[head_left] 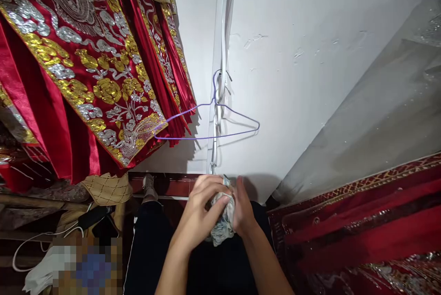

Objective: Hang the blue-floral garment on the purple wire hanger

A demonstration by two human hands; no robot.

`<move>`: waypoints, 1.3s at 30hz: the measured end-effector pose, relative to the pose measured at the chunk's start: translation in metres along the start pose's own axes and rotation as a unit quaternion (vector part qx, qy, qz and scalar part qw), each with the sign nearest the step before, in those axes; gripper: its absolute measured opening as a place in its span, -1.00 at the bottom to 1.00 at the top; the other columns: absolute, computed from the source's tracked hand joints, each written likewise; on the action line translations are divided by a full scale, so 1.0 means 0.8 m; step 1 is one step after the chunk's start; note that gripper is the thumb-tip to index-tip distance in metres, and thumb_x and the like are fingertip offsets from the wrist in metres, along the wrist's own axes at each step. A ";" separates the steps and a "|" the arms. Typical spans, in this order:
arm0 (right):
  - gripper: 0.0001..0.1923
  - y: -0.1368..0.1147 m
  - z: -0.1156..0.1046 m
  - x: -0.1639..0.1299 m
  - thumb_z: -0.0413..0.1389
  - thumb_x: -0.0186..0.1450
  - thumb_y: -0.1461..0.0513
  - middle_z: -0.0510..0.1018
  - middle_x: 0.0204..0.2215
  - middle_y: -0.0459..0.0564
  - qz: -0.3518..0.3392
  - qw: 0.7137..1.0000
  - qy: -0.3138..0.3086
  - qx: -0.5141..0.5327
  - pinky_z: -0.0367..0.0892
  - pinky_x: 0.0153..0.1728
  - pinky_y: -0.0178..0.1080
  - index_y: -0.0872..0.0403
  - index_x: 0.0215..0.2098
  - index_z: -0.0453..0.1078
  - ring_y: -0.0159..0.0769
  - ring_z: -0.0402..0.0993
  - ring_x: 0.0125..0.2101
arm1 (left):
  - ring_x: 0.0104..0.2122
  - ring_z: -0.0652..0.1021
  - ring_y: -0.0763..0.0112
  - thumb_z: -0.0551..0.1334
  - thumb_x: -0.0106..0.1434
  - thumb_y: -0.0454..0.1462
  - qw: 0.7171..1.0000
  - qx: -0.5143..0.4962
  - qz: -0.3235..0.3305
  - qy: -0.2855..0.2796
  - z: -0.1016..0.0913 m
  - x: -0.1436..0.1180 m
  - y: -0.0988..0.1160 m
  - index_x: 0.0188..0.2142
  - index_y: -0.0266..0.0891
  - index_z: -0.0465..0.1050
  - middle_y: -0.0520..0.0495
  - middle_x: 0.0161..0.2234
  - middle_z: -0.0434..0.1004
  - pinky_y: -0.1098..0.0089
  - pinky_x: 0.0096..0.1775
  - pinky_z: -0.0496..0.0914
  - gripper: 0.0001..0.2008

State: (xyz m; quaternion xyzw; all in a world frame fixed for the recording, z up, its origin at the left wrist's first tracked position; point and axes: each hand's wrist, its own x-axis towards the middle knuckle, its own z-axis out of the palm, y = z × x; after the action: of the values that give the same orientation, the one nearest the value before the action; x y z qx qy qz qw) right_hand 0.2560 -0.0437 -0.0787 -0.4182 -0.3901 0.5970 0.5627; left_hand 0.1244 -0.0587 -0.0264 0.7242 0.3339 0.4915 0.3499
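A crumpled pale cloth (223, 224) with bluish-grey patches is bunched up between my two hands, low in the middle of the head view. My left hand (206, 205) is closed on it from the left, with the thumb pressed over its top. On the other side my right hand (243, 205) holds the cloth's right edge, its fingers partly hidden behind the bundle. Just beyond my hands a purple wire hanger (237, 135) hangs with nothing on it from a hook on the wall.
Red garments (106, 79) with gold and silver embroidery hang at the upper left. A white cable strip (223, 19) runs down the white wall (292, 79). Dark red embroidered fabric (379, 221) spreads at the lower right. A wooden chair with a phone (105, 229) and white cable stands lower left.
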 end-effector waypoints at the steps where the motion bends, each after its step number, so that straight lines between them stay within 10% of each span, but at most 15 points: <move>1: -0.25 -0.009 0.003 -0.001 -0.09 0.24 -0.36 0.62 -0.30 0.16 0.014 0.999 -0.028 0.009 0.43 -0.27 -0.10 0.01 -0.12 0.54 -0.01 0.55 -0.19 | 0.15 0.43 0.08 0.29 0.32 -0.26 1.000 0.028 0.008 0.007 -0.009 0.004 0.000 -0.07 -0.06 0.57 -0.15 0.04 0.52 0.09 0.22 0.25 -0.80; 4: -0.49 -0.048 0.004 -0.001 0.19 0.18 -0.18 0.62 -0.35 0.08 0.059 0.985 -0.161 -0.029 0.42 -0.32 -0.14 0.03 -0.17 0.54 -0.06 0.55 -0.30 | 0.18 0.41 0.04 0.40 0.20 -0.22 0.999 0.037 -0.014 -0.018 -0.039 0.016 -0.012 0.25 -0.03 0.35 -0.18 0.20 0.41 0.15 0.18 0.31 -0.38; 7: -0.74 -0.094 -0.004 0.014 0.32 0.09 0.11 0.58 -0.43 -0.04 0.026 0.952 -0.261 -0.157 0.37 -0.39 -0.23 0.08 -0.31 0.53 -0.20 0.49 -0.43 | -0.10 0.56 0.17 0.31 0.28 -0.17 0.986 0.006 -0.063 -0.153 -0.062 0.020 -0.033 0.13 -0.13 0.47 -0.11 -0.06 0.59 0.32 -0.07 0.44 -0.57; 11: -0.90 -0.133 -0.014 0.066 0.22 0.15 0.21 0.51 -0.47 -0.07 -0.170 0.950 -0.081 -0.251 0.29 -0.45 -0.33 0.10 -0.41 0.50 -0.29 0.41 -0.43 | -0.38 0.50 0.34 0.20 0.35 -0.13 0.969 0.065 -0.103 -0.215 -0.089 0.013 -0.059 -0.33 -0.23 0.58 0.01 -0.43 0.52 0.42 -0.26 0.38 -0.73; 14: -0.69 -0.133 -0.014 0.111 0.22 0.21 0.13 0.57 -0.35 -0.03 -0.239 0.958 0.008 -0.159 0.37 -0.35 -0.29 0.08 -0.11 0.52 -0.25 0.46 -0.34 | -0.20 0.55 0.25 0.23 0.34 -0.15 0.978 0.043 -0.069 -0.190 -0.111 0.008 -0.071 -0.36 -0.20 0.61 -0.14 -0.24 0.57 0.30 -0.05 0.40 -0.76; 18: -0.64 -0.117 -0.004 0.131 0.24 0.21 0.05 0.61 -0.30 0.00 -0.235 0.959 -0.013 -0.161 0.40 -0.26 -0.24 0.10 -0.14 0.54 -0.19 0.50 -0.27 | 0.19 0.43 0.05 0.29 0.30 -0.18 0.995 -0.034 -0.039 -0.083 -0.121 0.014 -0.075 -0.25 -0.16 0.63 -0.25 0.15 0.44 0.09 0.23 0.24 -0.85; 23: -0.82 -0.127 0.014 0.098 0.21 0.22 0.16 0.61 -0.41 -0.03 -0.226 0.919 -0.115 -0.301 0.38 -0.34 -0.26 0.10 -0.30 0.58 -0.22 0.50 -0.37 | 0.20 0.41 0.06 0.36 0.22 -0.17 0.998 -0.052 -0.030 -0.028 -0.094 0.044 -0.065 0.20 -0.09 0.40 -0.20 0.18 0.44 0.13 0.22 0.27 -0.45; 28: -0.85 -0.147 -0.005 0.092 0.21 0.19 0.28 0.63 -0.33 -0.02 -0.339 0.892 -0.018 -0.297 0.42 -0.22 -0.22 0.08 -0.27 0.58 -0.17 0.54 -0.25 | -0.53 0.39 0.41 0.31 0.25 -0.05 0.974 -0.100 -0.114 -0.168 -0.076 0.059 -0.078 -0.23 -0.27 0.57 0.03 -0.54 0.40 0.41 -0.40 0.35 -0.69; 35: -0.62 -0.125 -0.034 0.124 0.25 0.24 0.10 0.63 -0.27 0.02 -0.306 0.929 -0.005 -0.207 0.44 -0.33 -0.20 0.03 0.00 0.51 -0.19 0.55 -0.34 | -0.27 0.48 0.26 0.31 0.17 -0.07 0.910 -0.228 -0.189 -0.292 -0.091 0.036 -0.088 -0.30 -0.30 0.53 -0.09 -0.32 0.51 0.36 -0.19 0.35 -0.69; 39: -0.60 -0.112 -0.043 0.160 0.21 0.26 0.06 0.63 -0.09 0.06 -0.337 0.910 0.063 -0.231 0.43 -0.05 -0.10 0.05 0.02 0.51 -0.08 0.56 -0.09 | -0.47 0.38 0.42 0.37 0.05 -0.16 0.894 -0.060 -0.223 -0.385 -0.106 0.021 -0.096 -0.41 -0.28 0.44 0.03 -0.49 0.42 0.45 -0.42 0.25 -0.76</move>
State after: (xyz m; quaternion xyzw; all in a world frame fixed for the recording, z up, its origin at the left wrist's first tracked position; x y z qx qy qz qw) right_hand 0.3174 0.0896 -0.0142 -0.4169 -0.5990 0.2375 0.6411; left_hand 0.0384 0.0110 -0.0591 0.7409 0.2958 0.1025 0.5942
